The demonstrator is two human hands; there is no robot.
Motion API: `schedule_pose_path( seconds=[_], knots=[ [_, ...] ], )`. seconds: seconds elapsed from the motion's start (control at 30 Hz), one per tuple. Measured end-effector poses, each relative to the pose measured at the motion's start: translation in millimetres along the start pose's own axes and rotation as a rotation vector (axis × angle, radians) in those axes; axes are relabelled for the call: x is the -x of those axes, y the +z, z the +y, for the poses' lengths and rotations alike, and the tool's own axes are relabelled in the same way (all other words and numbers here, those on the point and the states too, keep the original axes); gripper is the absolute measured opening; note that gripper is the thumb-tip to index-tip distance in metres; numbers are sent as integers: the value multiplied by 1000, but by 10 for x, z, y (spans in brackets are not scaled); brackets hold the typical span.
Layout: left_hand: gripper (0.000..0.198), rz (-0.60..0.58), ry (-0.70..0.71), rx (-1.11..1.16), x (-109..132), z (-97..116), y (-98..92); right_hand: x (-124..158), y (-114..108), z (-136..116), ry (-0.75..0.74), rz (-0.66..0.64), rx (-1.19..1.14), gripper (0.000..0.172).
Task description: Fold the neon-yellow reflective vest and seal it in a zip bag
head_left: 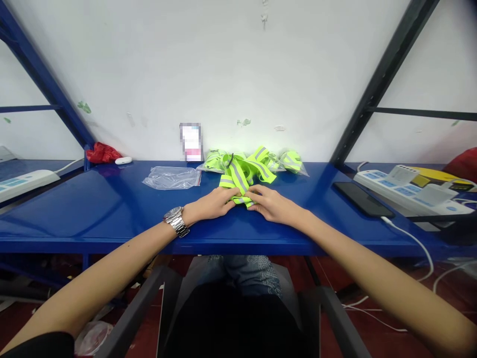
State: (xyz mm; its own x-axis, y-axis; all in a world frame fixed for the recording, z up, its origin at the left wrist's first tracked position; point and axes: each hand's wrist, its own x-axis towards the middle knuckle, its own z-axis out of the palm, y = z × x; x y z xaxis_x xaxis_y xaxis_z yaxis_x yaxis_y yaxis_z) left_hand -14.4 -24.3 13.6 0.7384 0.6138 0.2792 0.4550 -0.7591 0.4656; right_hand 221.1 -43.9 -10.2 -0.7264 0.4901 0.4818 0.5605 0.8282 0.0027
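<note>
Neon yellow-green reflective straps with grey stripes [238, 174] lie bunched on the blue table in front of me. My left hand [214, 203] grips the near end of the straps from the left, thumb and fingers closed on it. From the right, my right hand [270, 203] pinches the same end, its fingertips close to those of the left. Part of the strap is hidden under my fingers. Behind the bunch sit clear bags of similar straps [292, 160]. Left of it, a flat clear plastic bag [172, 178] lies on the table.
A phone [192, 142] leans on the wall; another phone [361, 199] lies right with a cable plugged in. A power strip [410, 191] stands at the right, another [28, 183] at the left. Red cloth [102, 153] and a white object [123, 160] lie back left.
</note>
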Motion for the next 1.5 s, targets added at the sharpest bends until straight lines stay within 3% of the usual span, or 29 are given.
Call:
schedule_pose_path(
  seconds=[0.17,0.3,0.5,0.6,0.73,0.83,1.0,1.13,1.27,1.37,1.43,1.5],
  knots=[
    [31,-14,63,-37,98,42,-13,30,-54,-86,-33,-40,100,36],
    [33,17,120,-56,148,62,-3,59,-70,-126,-14,39,28,35],
    [31,62,57,-76,-11,77,-32,-25,-93,-145,219,159,-195,26],
    [36,57,-7,-91,-46,47,-30,-97,-83,-145,338,128,-279,29],
    [34,109,-130,-114,-12,12,45,-160,-69,-124,520,-7,-503,30],
    [29,196,-106,-254,28,48,147,-175,-63,-96,622,-68,-585,30],
    [31,289,93,-695,154,212,224,-200,-91,-66,707,-103,-627,29],
    [42,122,264,-738,235,268,149,-237,-194,-66,839,-176,-770,31],
    [20,-2,277,-768,184,154,86,-240,-276,-63,902,-251,-969,39],
    [16,-32,289,-784,117,83,66,-218,-272,-73,884,-248,-782,38],
    [16,-41,278,-768,86,84,46,-193,-257,-109,802,-108,-461,32],
    [17,-65,247,-737,62,113,15,-151,-250,-172,607,80,-198,29]
  ],
)
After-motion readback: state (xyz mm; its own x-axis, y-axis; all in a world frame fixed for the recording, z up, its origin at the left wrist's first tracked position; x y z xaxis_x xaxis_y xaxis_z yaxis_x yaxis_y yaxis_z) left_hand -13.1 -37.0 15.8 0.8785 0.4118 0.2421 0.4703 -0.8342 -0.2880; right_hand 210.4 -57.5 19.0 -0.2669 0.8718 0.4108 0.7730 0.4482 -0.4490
